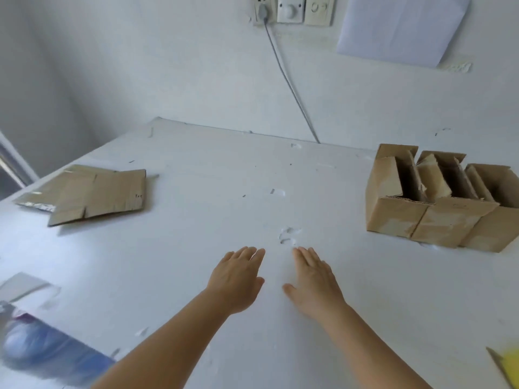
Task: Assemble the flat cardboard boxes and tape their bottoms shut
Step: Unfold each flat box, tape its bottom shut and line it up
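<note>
In the head view, a small stack of flat cardboard boxes (pixel 92 193) is seen lying on the far left of the white table (pixel 213 192), its long axis running roughly left to right and its slotted flap edge turned toward the near side; a strip of shiny tape can be made out on the lowest sheet at the left end. At the far right of the table, three assembled boxes (pixel 441 197) are set touching in a row, their open tops tilted up and toward the wall and their flaps standing. A grey cable (pixel 289 80) is run down the wall from a socket (pixel 262 8) to the table's back edge, and a sheet of paper (pixel 404 26) is fixed to the wall at the upper right. A blurred blue object (pixel 47 349) is seen at the near left edge and a yellow item (pixel 509 363) at the near right corner. Nothing is placed between the hands and either group of cardboard. The left hand (pixel 236 279) and the right hand (pixel 316 280) are laid flat, palms down, on the table near the middle, fingers straight and close together, a narrow gap being left between the two hands; nothing is held by either.
</note>
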A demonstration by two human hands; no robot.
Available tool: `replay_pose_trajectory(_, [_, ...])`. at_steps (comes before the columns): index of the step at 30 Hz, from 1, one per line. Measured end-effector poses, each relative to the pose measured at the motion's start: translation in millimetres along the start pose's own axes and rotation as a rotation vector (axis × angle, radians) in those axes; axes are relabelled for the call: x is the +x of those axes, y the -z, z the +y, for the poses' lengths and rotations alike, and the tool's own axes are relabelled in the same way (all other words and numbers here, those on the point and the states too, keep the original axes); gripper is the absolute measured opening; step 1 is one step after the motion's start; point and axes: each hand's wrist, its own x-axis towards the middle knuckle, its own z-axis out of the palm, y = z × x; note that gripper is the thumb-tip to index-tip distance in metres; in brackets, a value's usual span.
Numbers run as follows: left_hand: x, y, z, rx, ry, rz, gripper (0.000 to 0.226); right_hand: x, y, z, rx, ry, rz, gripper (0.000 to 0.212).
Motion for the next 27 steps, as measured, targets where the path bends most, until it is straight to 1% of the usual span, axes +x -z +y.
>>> replay_pose_trajectory(1, [-17, 5, -20, -0.001, 0.015, 0.015, 0.059, -1, -5, -24, -0.005, 0.022, 0.002, 0.074])
replay_pose_trajectory(3, [-30, 12, -38, -0.016, 0.034, 0.046, 0.058, -2, -10, -46, -0.003, 0.037, 0.013, 0.074])
replay_pose_trajectory(9, [-104, 37, -118, -0.009, 0.135, 0.109, 0.058, -4, -31, -148, -0.019, 0.155, 0.046, 0.072])
replay_pose_trajectory(14, [-147, 49, -172, -0.009, 0.204, 0.145, 0.059, -2, -43, -215, -0.034, 0.231, 0.038, 0.072])
replay_pose_trajectory(22, [-173, 60, -250, -0.019, 0.328, 0.189, 0.059, 31, -62, -293, -0.083, 0.346, 0.017, 0.071])
replay_pose_trajectory(27, [-167, 65, -303, -0.027, 0.377, 0.174, 0.059, 74, -76, -333, -0.088, 0.356, -0.016, 0.072])
